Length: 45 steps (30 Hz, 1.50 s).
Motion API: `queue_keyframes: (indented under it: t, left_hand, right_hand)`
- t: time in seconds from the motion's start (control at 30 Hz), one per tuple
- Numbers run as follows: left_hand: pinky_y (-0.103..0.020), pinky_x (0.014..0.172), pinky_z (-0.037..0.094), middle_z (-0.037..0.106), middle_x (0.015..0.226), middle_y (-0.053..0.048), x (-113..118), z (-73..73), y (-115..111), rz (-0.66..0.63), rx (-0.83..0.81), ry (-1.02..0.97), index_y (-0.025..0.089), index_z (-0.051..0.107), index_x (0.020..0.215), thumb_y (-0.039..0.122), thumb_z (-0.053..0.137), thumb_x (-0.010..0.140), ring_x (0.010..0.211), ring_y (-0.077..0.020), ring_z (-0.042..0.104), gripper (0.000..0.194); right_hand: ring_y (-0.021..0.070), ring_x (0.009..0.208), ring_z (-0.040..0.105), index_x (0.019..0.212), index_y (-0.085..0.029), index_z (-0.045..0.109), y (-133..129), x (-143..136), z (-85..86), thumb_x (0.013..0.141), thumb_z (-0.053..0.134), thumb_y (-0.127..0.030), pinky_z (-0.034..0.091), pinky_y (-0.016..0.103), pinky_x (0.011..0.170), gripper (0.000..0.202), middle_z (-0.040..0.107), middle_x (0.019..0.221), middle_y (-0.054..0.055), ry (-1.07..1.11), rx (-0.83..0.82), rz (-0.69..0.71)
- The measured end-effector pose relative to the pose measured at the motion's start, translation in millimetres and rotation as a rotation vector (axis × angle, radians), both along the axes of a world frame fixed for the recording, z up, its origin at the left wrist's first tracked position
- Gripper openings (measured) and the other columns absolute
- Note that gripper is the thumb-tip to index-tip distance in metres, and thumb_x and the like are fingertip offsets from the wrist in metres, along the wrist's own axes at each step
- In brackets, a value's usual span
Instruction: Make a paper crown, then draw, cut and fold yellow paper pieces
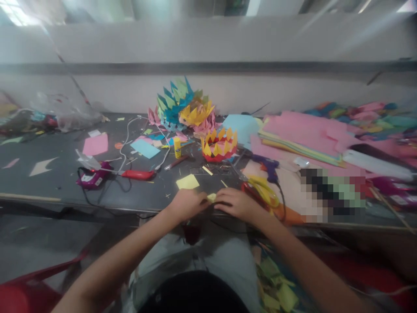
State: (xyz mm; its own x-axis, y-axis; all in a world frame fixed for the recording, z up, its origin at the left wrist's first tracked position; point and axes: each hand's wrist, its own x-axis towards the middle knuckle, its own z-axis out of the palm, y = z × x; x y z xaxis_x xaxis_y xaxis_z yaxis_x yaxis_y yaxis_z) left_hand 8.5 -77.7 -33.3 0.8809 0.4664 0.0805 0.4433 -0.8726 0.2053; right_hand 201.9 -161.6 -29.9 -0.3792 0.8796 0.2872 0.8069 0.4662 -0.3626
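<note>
Between my fingertips, at the table's front edge, is a small piece of yellow paper (pixel 211 198). My left hand (pixel 190 203) pinches it from the left, and my right hand (pixel 236 203) pinches it from the right. Just beyond my left hand lies a flat yellow paper sheet (pixel 188 182). A red and yellow paper crown (pixel 219 148) stands farther back, with a yellow glue stick (pixel 177 148) upright to its left. Close to my right hand are yellow-handled scissors (pixel 265 191), and a blue glue gun (pixel 267 165) lies behind them.
Several paper crowns (pixel 184 106) are piled by the wall. Stacked coloured paper (pixel 299 134) covers the right side. A red-handled tool (pixel 138 174) and a purple power strip (pixel 94 176) with cords lie left. Yellow paper pieces (pixel 276 282) sit below the table at right.
</note>
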Motion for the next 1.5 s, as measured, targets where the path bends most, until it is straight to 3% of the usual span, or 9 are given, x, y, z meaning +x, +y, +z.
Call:
queue_keyframes:
  t: [0.17,0.3,0.4,0.57,0.9,1.17,1.3,1.37,1.5]
  left_hand:
    - [-0.027,0.06,0.042,0.069,0.078,-0.01,3.6,-2.2,-7.1,0.001,-0.052,-0.03,0.017,0.066,0.084,0.037,0.048,0.089,0.075,-0.0224,0.064,0.027]
    - [-0.023,0.056,0.039,0.068,0.076,-0.002,5.7,-0.4,3.7,-0.014,-0.129,-0.071,0.022,0.066,0.087,0.042,0.06,0.081,0.07,-0.0179,0.064,0.021]
    - [-0.022,0.057,0.038,0.069,0.073,-0.002,7.4,-0.9,10.9,-0.031,-0.167,-0.099,0.022,0.068,0.08,0.039,0.058,0.083,0.069,-0.0165,0.064,0.02]
    - [-0.022,0.061,0.039,0.072,0.084,-0.003,7.4,-4.2,13.1,-0.038,-0.226,-0.148,0.023,0.071,0.082,0.035,0.054,0.086,0.076,-0.0166,0.065,0.021]
    - [-0.018,0.06,0.042,0.073,0.08,0.0,7.7,-9.5,25.5,-0.046,-0.339,-0.174,0.023,0.073,0.085,0.029,0.06,0.082,0.07,-0.0129,0.065,0.015]
    - [-0.02,0.061,0.041,0.07,0.078,-0.002,-4.9,-4.8,20.2,-0.194,-0.22,-0.183,0.02,0.072,0.089,0.022,0.055,0.084,0.069,-0.0129,0.063,0.017]
    - [-0.023,0.057,0.04,0.065,0.069,-0.004,-18.0,-2.1,13.8,-0.247,-0.121,-0.187,0.017,0.07,0.076,0.028,0.047,0.087,0.064,-0.0142,0.059,0.028]
    - [-0.025,0.061,0.043,0.065,0.075,-0.006,-20.2,-2.0,12.0,-0.245,-0.081,-0.206,0.015,0.069,0.075,0.03,0.042,0.089,0.071,-0.0161,0.06,0.034]
    - [-0.031,0.08,0.046,0.065,0.105,-0.009,-16.9,-2.5,11.2,-0.295,-0.029,-0.229,0.015,0.065,0.102,0.032,0.044,0.088,0.098,-0.0206,0.059,0.03]
  right_hand:
    - [0.0172,0.086,0.061,0.09,-0.019,0.069,-0.4,2.8,-10.5,0.092,0.045,-0.028,0.049,0.03,0.078,0.026,0.068,0.091,0.007,0.016,-0.012,0.03]
    - [0.0182,0.088,0.061,0.092,-0.02,0.068,5.7,6.2,-11.4,0.093,0.043,-0.029,0.048,0.032,0.079,0.027,0.067,0.094,0.008,0.0,-0.021,0.04]
    - [0.0193,0.087,0.06,0.089,-0.019,0.066,7.9,3.3,-9.3,0.093,0.041,-0.028,0.047,0.034,0.08,0.027,0.066,0.092,0.009,-0.019,-0.028,0.029]
    - [0.0188,0.083,0.057,0.084,-0.018,0.06,9.0,-4.5,-7.5,0.091,0.041,-0.024,0.045,0.032,0.077,0.021,0.063,0.088,0.008,-0.017,-0.057,-0.031]
    - [0.0148,0.073,0.053,0.075,-0.018,0.053,18.7,-12.2,-13.9,0.086,0.051,-0.022,0.041,0.025,0.066,0.011,0.054,0.077,0.002,0.036,-0.123,-0.211]
    - [0.0138,0.069,0.05,0.069,-0.018,0.051,22.4,-18.5,-12.7,0.08,0.054,-0.018,0.037,0.024,0.065,0.011,0.053,0.071,0.0,0.037,-0.155,-0.283]
    - [0.0139,0.068,0.049,0.069,-0.018,0.05,23.3,-18.7,-13.1,0.079,0.054,-0.017,0.036,0.025,0.064,0.011,0.051,0.07,0.0,0.038,-0.154,-0.283]
    - [0.0139,0.068,0.048,0.069,-0.018,0.05,23.4,-18.0,-14.1,0.079,0.054,-0.017,0.037,0.025,0.066,0.011,0.051,0.07,0.0,0.043,-0.151,-0.272]
    - [0.0142,0.071,0.049,0.072,-0.018,0.051,22.4,-15.9,-17.0,0.08,0.054,-0.017,0.038,0.025,0.071,0.009,0.052,0.072,0.0,0.063,-0.144,-0.249]
